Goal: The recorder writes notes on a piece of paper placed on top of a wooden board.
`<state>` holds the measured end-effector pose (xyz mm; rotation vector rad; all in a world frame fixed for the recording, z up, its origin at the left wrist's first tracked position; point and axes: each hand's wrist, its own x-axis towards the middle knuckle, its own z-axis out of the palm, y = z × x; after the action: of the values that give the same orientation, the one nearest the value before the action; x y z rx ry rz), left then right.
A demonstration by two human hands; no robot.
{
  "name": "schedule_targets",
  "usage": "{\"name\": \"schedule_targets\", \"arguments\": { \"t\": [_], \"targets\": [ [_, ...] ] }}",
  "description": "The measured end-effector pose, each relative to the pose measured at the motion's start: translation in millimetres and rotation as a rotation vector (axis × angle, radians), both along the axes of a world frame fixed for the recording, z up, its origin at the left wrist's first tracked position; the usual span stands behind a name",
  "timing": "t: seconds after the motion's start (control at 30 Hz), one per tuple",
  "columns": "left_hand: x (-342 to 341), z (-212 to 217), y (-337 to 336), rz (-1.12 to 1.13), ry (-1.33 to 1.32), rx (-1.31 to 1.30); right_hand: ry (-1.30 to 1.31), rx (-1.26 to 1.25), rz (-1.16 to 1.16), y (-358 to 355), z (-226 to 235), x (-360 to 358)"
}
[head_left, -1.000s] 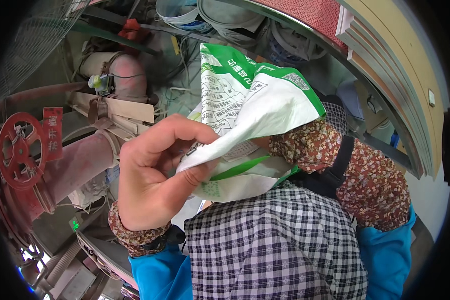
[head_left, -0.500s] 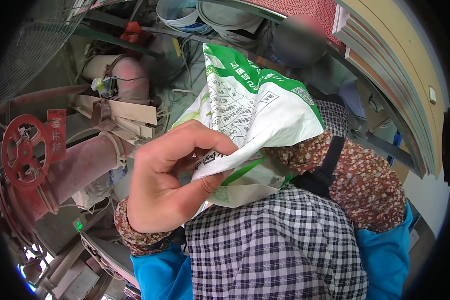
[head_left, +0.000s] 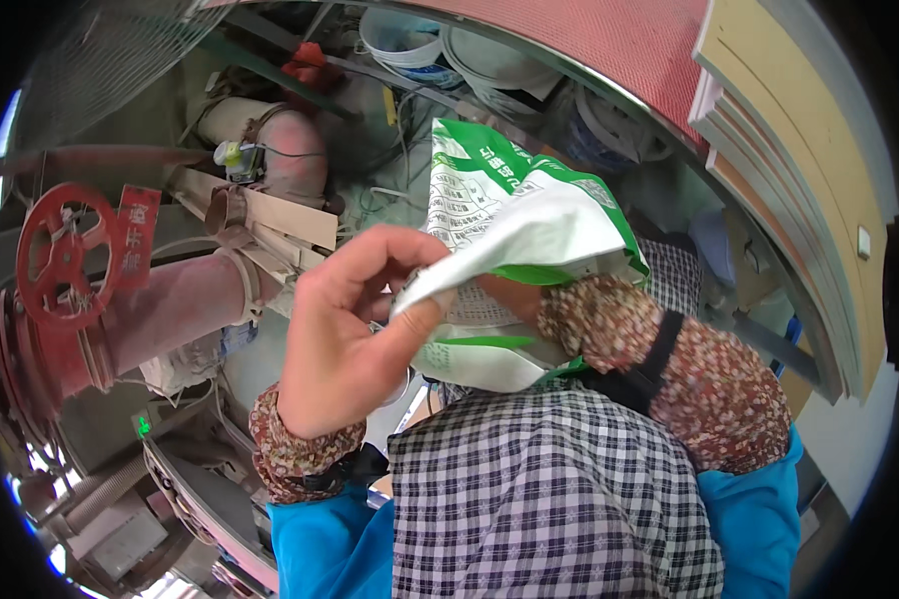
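A white plastic bag with green printed bands (head_left: 539, 225) is held up in front of my checked apron, its mouth gaping toward me. At the left corner of the mouth, my left hand (head_left: 355, 324) pinches the rim between thumb and fingers. From the right, my right hand (head_left: 514, 298) reaches into the bag. Its fingers are hidden inside, so their grip and anything they hold cannot be seen. Both forearms wear brown flowered sleeve covers (head_left: 724, 394) over blue sleeves.
A red handwheel (head_left: 68, 257) and a thick dusty pipe (head_left: 175, 304) stand at the left. White buckets (head_left: 405, 45) sit at the back. Stacked boards (head_left: 779, 170) lean along the right, beside a red surface (head_left: 589, 35).
The bag's mouth has spread wider, and my right hand now shows inside it. My left hand keeps its pinch on the rim. The surroundings have shifted slightly rightward in view.
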<state>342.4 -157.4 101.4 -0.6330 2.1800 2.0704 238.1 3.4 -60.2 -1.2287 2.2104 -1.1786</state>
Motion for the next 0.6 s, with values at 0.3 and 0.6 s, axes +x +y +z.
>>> {"name": "schedule_targets", "arguments": {
  "t": [0.3, 0.6],
  "targets": [
    [11.0, -26.5, -9.7, 0.089, 0.027, -0.068, -0.245, 0.285, 0.54, 17.9, 108.6, -5.1],
    [14.6, -46.8, -10.2, 0.133, 0.161, -0.111, -0.869, -0.534, -0.093, 42.8, 173.4, -20.9]
  ]
}}
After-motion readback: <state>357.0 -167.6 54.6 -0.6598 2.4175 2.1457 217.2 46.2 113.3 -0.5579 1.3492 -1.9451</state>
